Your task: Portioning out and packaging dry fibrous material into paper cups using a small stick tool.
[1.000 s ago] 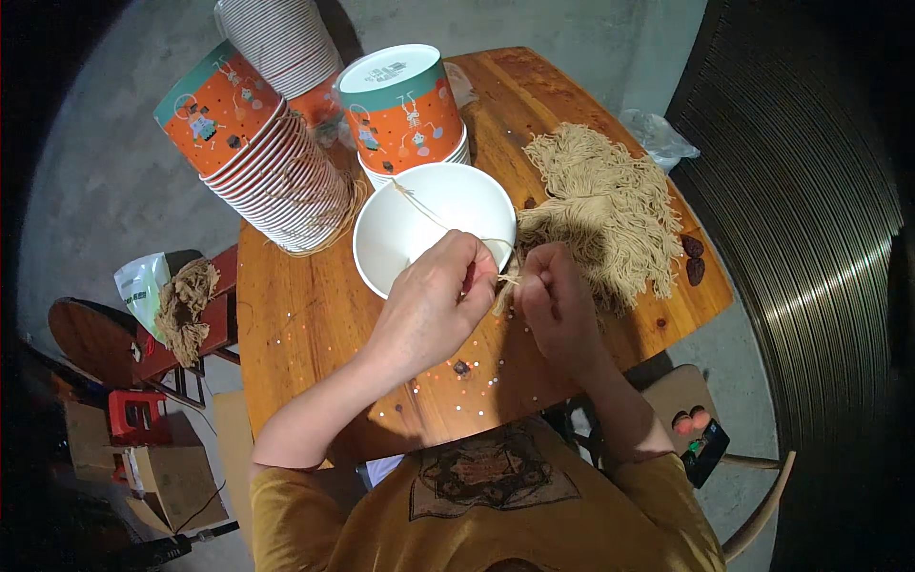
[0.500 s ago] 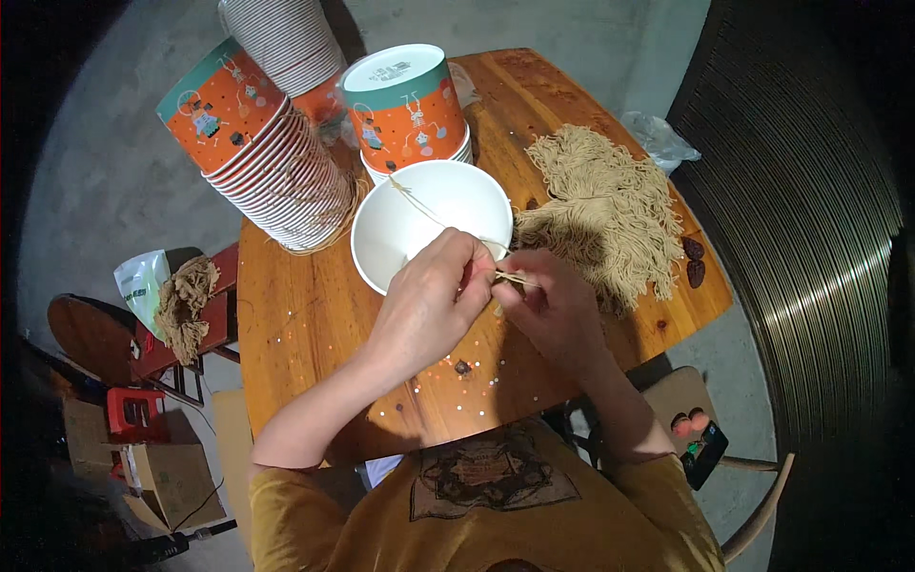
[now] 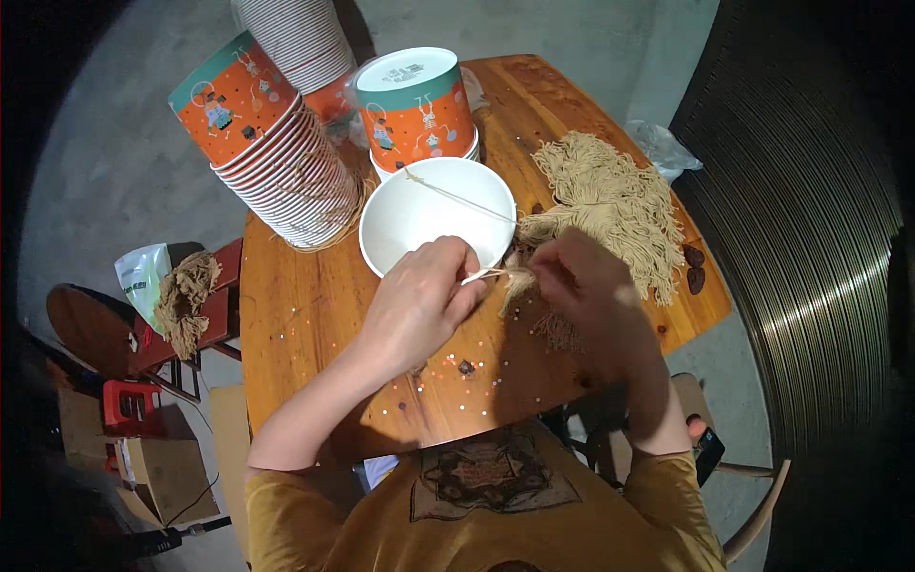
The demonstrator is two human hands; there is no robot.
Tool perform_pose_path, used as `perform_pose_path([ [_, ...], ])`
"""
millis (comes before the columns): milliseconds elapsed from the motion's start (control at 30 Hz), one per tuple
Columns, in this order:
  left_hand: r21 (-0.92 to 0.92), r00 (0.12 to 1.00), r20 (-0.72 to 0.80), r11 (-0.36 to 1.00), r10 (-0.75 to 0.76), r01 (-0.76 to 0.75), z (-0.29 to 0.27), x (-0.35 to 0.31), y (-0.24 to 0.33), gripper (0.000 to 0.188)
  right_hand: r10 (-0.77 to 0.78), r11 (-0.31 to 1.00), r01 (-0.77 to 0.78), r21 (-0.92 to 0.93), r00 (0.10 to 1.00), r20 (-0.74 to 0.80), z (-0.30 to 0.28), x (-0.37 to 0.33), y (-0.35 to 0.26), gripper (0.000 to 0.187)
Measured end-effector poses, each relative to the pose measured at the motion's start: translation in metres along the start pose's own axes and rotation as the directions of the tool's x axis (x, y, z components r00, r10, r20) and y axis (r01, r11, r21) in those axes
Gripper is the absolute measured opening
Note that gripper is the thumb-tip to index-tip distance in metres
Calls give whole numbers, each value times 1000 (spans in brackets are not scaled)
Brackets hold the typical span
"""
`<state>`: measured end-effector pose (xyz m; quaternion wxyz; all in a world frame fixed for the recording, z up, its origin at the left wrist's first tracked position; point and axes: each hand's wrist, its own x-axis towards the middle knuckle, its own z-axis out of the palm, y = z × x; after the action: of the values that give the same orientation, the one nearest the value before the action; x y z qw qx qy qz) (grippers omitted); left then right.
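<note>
My left hand (image 3: 419, 297) is closed in a pinch on a thin tan cord (image 3: 488, 274), whose short end sticks out to the right of the fingertips. My right hand (image 3: 593, 286) is a little apart on the right, fingers curled in shadow; whatever it may hold is hidden. Just beyond the left hand stands a white paper tub (image 3: 429, 205), mouth up. A strand of cord crosses its mouth from the far rim to the right edge. At the right lies a large heap of tan cords (image 3: 610, 210), with loose strands below the right hand.
Tall stacks of orange and green paper tubs (image 3: 233, 114) stand at the back left, with an upturned tub (image 3: 419, 105) beside them. Dark dried fruits (image 3: 695, 269) lie by the right edge. Small beads dot the wooden table (image 3: 324, 372). A clear bag (image 3: 662, 148) lies behind the heap.
My right hand has moved away from the left, up and to the right, and its fingers no longer meet the left ones. The left hand stays pinched on the cord.
</note>
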<state>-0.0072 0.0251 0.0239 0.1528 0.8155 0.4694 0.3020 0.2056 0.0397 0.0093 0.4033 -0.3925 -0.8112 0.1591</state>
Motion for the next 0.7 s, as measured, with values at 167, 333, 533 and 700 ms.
perform_pose_path([
  [167,-1,998,57,1000,24,-24,-7,-8,-5,20,-289,947,276,-167,956,-58,9,29,10,8],
  [333,-83,993,-4,990,-118,117,-6,-10,6,23,-335,940,337,61,941,-36,33,40,11,11],
  [533,-70,982,-155,992,-111,102,7,-13,3,21,-290,954,294,61,954,-71,47,34,2,9],
  [700,15,992,-124,1000,0,2,5,-16,-1,17,-246,969,247,-19,950,-190,53,33,1,9],
])
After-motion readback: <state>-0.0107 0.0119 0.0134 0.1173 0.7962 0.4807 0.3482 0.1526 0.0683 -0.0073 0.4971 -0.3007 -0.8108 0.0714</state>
